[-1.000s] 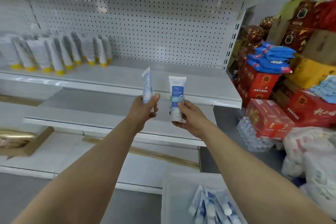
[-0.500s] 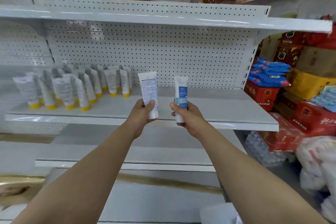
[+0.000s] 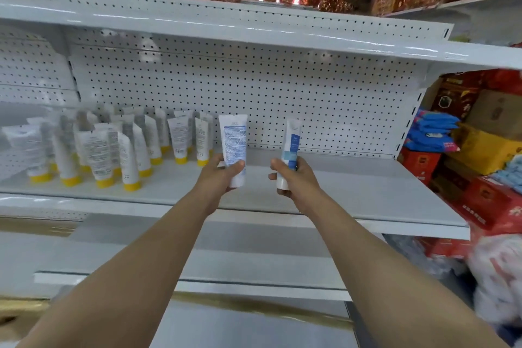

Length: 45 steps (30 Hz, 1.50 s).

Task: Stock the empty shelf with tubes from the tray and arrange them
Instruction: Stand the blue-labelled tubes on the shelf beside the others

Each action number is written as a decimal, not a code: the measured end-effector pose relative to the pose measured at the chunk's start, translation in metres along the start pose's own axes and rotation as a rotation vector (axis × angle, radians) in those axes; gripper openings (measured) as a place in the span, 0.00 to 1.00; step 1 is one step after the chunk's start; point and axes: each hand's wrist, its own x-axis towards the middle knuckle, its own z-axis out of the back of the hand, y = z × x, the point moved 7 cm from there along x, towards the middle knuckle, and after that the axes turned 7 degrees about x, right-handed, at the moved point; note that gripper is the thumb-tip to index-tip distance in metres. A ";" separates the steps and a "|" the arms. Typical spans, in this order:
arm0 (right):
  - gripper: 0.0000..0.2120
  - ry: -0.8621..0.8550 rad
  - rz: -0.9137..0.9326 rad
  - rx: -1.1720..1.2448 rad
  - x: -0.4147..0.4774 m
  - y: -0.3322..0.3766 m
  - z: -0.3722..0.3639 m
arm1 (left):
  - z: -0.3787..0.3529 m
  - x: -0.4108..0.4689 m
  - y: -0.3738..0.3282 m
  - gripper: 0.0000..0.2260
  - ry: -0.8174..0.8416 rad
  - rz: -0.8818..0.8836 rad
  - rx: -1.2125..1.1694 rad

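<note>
As left hand [image 3: 219, 178] and right hand [image 3: 296, 179] grip tubes [image 3: 233, 138] | white, blue-labelled, upright

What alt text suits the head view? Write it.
Left hand grips a white plastic tube with blue print, right hand a blue-labelled white tube, at a white metal shelf. Yellow-capped white tubes stand at its left.

held tubes [image 3: 234, 144]: white, blue print | shelf tubes [image 3: 97, 155]: yellow caps | shelf [image 3: 367, 195]: white (dotted backboard [image 3: 310, 110])

Nothing can be read. Print on the left tube [image 3: 234, 144], the right tube [image 3: 292, 144] and the red boxes [image 3: 418, 162] at 3 o'clock is too small.
</note>
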 end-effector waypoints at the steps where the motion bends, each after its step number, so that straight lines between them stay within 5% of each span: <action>1: 0.16 0.014 0.001 0.007 0.010 -0.001 -0.002 | 0.001 0.010 0.000 0.17 -0.006 0.003 -0.003; 15: 0.16 0.013 0.016 -0.014 0.120 -0.027 -0.004 | 0.000 0.110 0.007 0.09 -0.132 -0.085 0.055; 28: 0.07 -0.068 0.122 -0.155 0.177 -0.068 -0.019 | 0.016 0.192 0.049 0.17 -0.216 -0.164 0.300; 45: 0.09 -0.080 0.122 -0.429 0.232 -0.084 -0.027 | 0.017 0.254 0.078 0.11 -0.313 -0.146 0.403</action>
